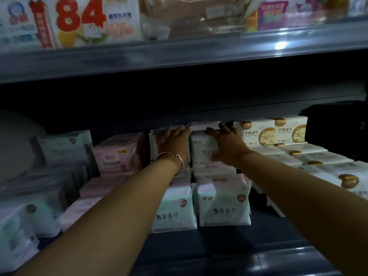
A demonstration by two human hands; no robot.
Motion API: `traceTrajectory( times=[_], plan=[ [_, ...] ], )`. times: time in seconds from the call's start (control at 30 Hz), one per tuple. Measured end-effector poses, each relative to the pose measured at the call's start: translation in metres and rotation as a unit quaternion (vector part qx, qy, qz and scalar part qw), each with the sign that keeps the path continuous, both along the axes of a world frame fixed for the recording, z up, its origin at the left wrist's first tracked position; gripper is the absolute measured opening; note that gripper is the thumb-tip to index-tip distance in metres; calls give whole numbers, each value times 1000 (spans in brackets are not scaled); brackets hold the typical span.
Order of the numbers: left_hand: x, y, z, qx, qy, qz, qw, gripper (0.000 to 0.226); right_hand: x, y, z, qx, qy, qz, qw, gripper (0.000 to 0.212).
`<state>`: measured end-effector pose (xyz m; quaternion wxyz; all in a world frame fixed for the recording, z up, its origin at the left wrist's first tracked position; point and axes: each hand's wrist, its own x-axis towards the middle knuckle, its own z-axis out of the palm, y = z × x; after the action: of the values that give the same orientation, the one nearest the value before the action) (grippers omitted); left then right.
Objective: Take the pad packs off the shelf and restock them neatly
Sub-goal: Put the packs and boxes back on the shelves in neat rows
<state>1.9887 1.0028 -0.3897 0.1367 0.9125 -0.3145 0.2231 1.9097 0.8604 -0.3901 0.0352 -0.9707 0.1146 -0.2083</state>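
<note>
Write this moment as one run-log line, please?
stage: restocking | left hand: rests on rear pack | right hand: on neighbouring rear pack | front packs: upright | grip: unclear

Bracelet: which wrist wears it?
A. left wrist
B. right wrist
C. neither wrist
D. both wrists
A. The thin metal bracelet circles the wrist just below the left hand, which rests on a white pack; the wrist below the right hand is bare.
</note>
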Motion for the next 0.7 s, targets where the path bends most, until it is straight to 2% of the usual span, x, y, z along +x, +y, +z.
traceTrajectory(
  times=[0.2,0.37,0.5,0.63,0.7],
  plan=[
    [18,2,-5,5,-45,11,999,64,21,-9,-5,-7,-33,-2,999,79],
    [27,2,-10,-8,-40,14,999,65,33,-5,0,-1,-1,11,1000,76],
    [24,5,-9,7,-31,4,999,75,35,-6,3,0,18,9,1000,78],
    [20,13,-3,15,-20,57,998,75,35,-11,9,74,36,0,997,94],
    [25,16,3,11,12,95,995,84,36,-15,12,69,52,-15,996,108]
  ],
)
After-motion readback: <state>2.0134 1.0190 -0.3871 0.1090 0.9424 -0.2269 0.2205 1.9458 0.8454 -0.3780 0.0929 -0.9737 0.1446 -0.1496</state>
